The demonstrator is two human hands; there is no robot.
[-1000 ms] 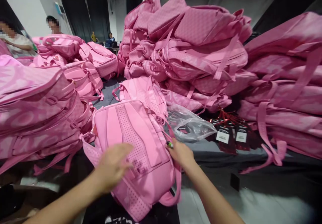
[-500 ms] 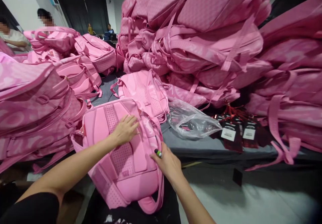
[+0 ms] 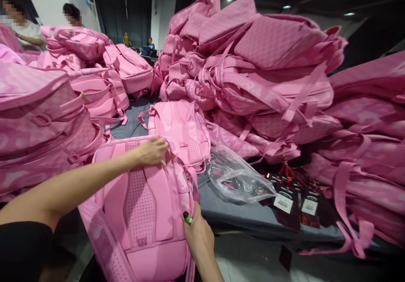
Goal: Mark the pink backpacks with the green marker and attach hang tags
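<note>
A pink backpack (image 3: 142, 206) lies tilted in front of me, its padded, perforated back panel facing up. My left hand (image 3: 153, 150) is at the backpack's upper right corner, its fingers curled on the fabric near the top edge. At the right side, my right hand (image 3: 198, 229) grips the backpack's edge by a strap. A marker pen (image 3: 187, 218) with a black and green end sticks out between its thumb and fingers. Another pink backpack (image 3: 179, 130) lies just beyond, back panel up.
Tall piles of pink backpacks (image 3: 268, 79) rise at the back and right, with another stack (image 3: 34, 117) at left. A clear plastic bag (image 3: 240, 180) and black hang tags (image 3: 286, 206) with red strings lie on the dark-covered table (image 3: 228, 212). Other people (image 3: 28, 31) stand behind.
My left hand has gone from lying spread on the back panel to curled at the top corner. The backpack and my right hand sit lower and nearer in view; the camera has tilted up.
</note>
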